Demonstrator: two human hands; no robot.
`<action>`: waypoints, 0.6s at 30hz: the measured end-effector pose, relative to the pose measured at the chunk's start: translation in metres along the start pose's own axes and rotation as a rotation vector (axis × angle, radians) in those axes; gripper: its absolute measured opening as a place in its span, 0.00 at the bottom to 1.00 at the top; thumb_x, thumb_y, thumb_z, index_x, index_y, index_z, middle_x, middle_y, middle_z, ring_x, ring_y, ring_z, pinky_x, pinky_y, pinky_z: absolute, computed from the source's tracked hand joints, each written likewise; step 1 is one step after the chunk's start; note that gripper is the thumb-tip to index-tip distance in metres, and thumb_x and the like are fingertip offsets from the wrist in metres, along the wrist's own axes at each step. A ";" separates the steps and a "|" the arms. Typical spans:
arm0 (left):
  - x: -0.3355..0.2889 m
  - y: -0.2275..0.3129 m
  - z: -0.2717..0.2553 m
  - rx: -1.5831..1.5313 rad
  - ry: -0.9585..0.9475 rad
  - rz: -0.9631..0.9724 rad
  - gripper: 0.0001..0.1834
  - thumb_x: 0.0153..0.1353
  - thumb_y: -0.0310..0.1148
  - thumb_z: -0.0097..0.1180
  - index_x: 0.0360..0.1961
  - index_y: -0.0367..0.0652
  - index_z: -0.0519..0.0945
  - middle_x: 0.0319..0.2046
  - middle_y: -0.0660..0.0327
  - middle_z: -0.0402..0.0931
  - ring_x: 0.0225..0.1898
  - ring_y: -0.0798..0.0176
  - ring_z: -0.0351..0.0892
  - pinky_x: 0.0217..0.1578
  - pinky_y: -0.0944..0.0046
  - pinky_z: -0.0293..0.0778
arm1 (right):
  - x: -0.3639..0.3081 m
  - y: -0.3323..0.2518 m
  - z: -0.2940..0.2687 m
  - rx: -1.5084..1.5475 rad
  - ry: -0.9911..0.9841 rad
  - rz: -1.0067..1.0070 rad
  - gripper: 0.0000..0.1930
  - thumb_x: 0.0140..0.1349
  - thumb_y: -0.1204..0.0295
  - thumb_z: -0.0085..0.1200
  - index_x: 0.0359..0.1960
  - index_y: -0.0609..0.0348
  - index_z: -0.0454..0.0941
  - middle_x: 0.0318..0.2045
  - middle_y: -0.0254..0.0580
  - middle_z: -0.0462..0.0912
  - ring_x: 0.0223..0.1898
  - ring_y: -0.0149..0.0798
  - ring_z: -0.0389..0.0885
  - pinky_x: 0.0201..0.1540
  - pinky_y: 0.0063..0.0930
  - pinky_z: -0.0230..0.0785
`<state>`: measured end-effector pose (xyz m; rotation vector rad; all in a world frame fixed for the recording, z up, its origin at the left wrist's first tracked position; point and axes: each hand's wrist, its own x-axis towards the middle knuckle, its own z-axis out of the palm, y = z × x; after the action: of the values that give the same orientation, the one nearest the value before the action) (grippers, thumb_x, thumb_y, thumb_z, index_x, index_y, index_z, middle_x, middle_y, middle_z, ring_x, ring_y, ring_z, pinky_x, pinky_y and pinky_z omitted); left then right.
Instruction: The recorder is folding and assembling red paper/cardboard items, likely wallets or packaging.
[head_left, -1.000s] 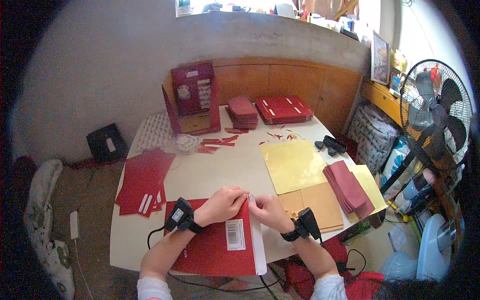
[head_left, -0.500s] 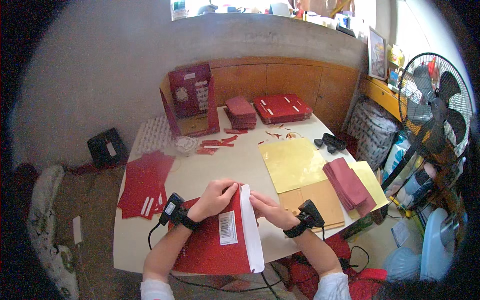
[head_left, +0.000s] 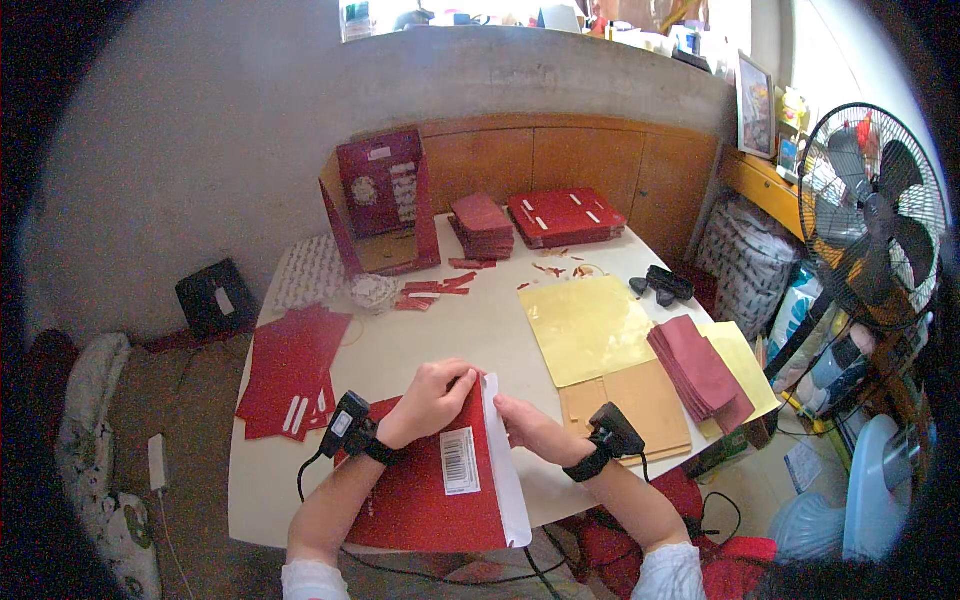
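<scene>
A large red envelope point(head_left: 415, 510) with a white flap strip point(head_left: 512, 490) along its right side lies tilted at the table's near edge. It bears a white barcode label point(head_left: 460, 462). My left hand point(head_left: 437, 400) is closed on its far edge, fingers curled over the corner beside the strip. At the strip's outer edge, my right hand point(head_left: 535, 428) is closed, thumb against the white paper; its other fingers are partly hidden. Each wrist wears a black strapped device with a cable. Left of the envelope lie several flat red sheets point(head_left: 290, 365).
Yellow sheets point(head_left: 585, 325), brown card point(head_left: 645, 405) and maroon envelopes point(head_left: 700, 370) lie on the right. Farther back are red stacks point(head_left: 565, 215), a maroon open box point(head_left: 380, 200), red scraps point(head_left: 435, 290) and a black object point(head_left: 668, 285). A fan point(head_left: 875, 215) stands right.
My right hand has slid slightly down along the white strip, its thumb now at the outer edge. My left hand holds the same spot on the envelope.
</scene>
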<state>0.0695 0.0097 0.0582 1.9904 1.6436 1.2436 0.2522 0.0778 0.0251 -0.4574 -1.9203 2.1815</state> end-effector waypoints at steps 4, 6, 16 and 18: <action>0.001 0.003 -0.001 -0.044 0.006 -0.034 0.11 0.62 0.27 0.47 0.36 0.31 0.80 0.31 0.45 0.79 0.33 0.49 0.80 0.35 0.59 0.74 | 0.003 0.003 -0.003 0.245 -0.103 0.026 0.26 0.70 0.47 0.33 0.58 0.51 0.66 0.50 0.34 0.76 0.48 0.32 0.74 0.52 0.33 0.67; 0.001 0.002 -0.001 -0.048 0.001 -0.032 0.11 0.62 0.27 0.47 0.36 0.31 0.80 0.31 0.45 0.80 0.33 0.51 0.80 0.35 0.59 0.74 | 0.004 0.004 -0.003 0.339 -0.146 0.026 0.26 0.70 0.48 0.34 0.58 0.51 0.67 0.52 0.34 0.75 0.51 0.33 0.73 0.55 0.34 0.65; 0.003 0.005 -0.006 -0.164 -0.054 -0.073 0.13 0.64 0.30 0.47 0.38 0.31 0.80 0.31 0.51 0.81 0.33 0.61 0.80 0.36 0.63 0.73 | 0.004 0.012 0.000 0.656 -0.348 -0.106 0.27 0.70 0.51 0.35 0.64 0.53 0.60 0.60 0.38 0.69 0.59 0.37 0.69 0.62 0.41 0.60; 0.002 0.011 -0.007 -0.165 -0.069 -0.081 0.14 0.66 0.32 0.45 0.38 0.31 0.80 0.31 0.53 0.81 0.34 0.64 0.79 0.38 0.64 0.73 | 0.004 0.011 0.001 0.698 -0.391 -0.119 0.27 0.70 0.51 0.36 0.64 0.53 0.60 0.61 0.38 0.69 0.59 0.38 0.69 0.62 0.41 0.60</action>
<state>0.0713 0.0061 0.0709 1.8292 1.5213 1.2243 0.2491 0.0771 0.0142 0.2103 -1.1314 2.7866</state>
